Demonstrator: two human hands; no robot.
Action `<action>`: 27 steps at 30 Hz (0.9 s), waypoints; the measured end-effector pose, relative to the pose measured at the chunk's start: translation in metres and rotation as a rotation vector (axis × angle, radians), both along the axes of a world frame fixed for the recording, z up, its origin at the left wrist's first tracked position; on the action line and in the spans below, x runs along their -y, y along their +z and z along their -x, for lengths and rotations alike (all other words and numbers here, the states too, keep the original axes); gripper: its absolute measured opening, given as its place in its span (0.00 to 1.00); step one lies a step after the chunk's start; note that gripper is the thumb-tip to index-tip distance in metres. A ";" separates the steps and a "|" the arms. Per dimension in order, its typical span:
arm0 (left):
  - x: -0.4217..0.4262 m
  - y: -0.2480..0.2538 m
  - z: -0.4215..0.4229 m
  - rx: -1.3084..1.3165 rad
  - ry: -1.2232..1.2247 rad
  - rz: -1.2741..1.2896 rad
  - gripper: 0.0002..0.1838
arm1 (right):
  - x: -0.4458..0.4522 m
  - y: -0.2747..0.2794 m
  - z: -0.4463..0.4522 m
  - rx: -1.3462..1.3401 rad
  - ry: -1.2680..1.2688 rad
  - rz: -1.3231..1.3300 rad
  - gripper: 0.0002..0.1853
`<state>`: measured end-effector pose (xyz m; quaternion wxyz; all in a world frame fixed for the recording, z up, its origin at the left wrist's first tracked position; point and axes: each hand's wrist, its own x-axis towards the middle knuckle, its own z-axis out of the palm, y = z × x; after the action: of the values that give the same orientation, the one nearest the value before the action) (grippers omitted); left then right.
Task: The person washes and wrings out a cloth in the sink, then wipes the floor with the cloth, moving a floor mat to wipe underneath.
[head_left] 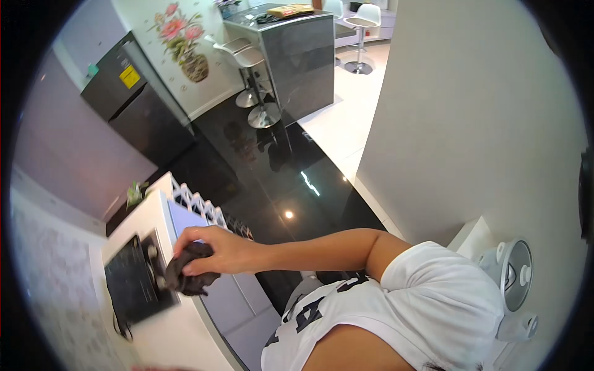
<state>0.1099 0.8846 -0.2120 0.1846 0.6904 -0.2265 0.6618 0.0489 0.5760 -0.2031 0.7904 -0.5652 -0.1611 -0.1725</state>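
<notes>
My right hand (216,248) is closed around a crumpled dark cloth (190,272), with the thumb and fingers pressed into it. Hand and cloth are over the front edge of a white counter (164,337). Just beyond the cloth is a black cooktop (130,281) set on the counter, its knob side blurred and partly behind the cloth. A sliver of skin colour shows at the bottom edge and may be my left hand; its fingers cannot be made out.
Pale lilac cabinet fronts (229,309) run below the counter, with a white lattice rack (198,203) at its end. A dark fridge (139,96), bar stools (247,55) and a grey island (297,68) stand farther off. A rice cooker (513,272) is behind my shoulder.
</notes>
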 end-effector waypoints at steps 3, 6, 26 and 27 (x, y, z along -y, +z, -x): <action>0.166 -0.035 -0.077 -0.911 -1.040 0.509 0.27 | 0.083 -0.008 -0.019 -0.194 -0.246 -0.040 0.13; 0.333 -0.041 -0.073 -1.488 -1.776 0.372 0.38 | 0.177 -0.014 -0.022 -0.164 -0.563 0.180 0.12; 1.005 -0.099 -0.140 -2.291 -2.013 0.005 0.12 | 0.735 -0.074 -0.022 -0.407 -1.399 -0.033 0.07; 1.039 -0.104 -0.148 -2.293 -2.029 -0.012 0.12 | 0.765 -0.073 -0.023 -0.404 -1.417 -0.030 0.07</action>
<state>0.2574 -0.1542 -0.3165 0.6123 0.3735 -0.3308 -0.6133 0.0716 -0.1892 -0.2761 0.5112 -0.5437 0.3939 -0.5366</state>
